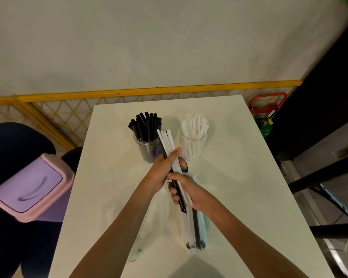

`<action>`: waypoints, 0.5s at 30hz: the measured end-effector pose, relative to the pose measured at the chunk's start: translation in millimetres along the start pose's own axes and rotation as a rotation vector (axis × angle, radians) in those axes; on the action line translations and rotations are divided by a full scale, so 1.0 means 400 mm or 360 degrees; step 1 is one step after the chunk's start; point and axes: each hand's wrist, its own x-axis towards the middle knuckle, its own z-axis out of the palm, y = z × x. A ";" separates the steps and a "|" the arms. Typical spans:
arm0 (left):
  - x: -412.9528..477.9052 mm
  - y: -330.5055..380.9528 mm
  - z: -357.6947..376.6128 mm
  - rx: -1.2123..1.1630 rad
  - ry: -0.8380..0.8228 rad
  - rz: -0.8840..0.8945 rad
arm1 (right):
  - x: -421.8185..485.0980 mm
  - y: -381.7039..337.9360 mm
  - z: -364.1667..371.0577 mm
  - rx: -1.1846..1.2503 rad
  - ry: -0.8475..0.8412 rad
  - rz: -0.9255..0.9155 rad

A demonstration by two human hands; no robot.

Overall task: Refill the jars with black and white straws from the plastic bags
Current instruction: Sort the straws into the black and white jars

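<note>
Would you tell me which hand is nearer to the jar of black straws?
Left. The left hand is just in front of the black-straw jar; the right hand is farther back, toward the person.

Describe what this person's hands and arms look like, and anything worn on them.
The left hand and right hand are bare, with no gloves or rings visible. The left forearm and right forearm are uncovered to the frame edge, with no sleeves, watch or bracelet in view.
</note>
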 end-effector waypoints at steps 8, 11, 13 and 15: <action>0.037 0.018 0.052 0.0325 0.0031 0.0128 | -0.011 0.004 -0.041 -0.0073 0.0296 -0.0238; 0.068 0.031 0.061 0.0583 0.0264 0.0311 | -0.018 0.001 -0.062 -0.0123 0.0396 -0.0337; 0.078 0.042 0.072 0.0690 0.0306 0.0386 | -0.022 -0.001 -0.074 -0.0153 0.0432 -0.0369; 0.084 0.047 0.087 0.0797 0.0313 0.0427 | -0.026 -0.002 -0.083 -0.0166 0.0467 -0.0375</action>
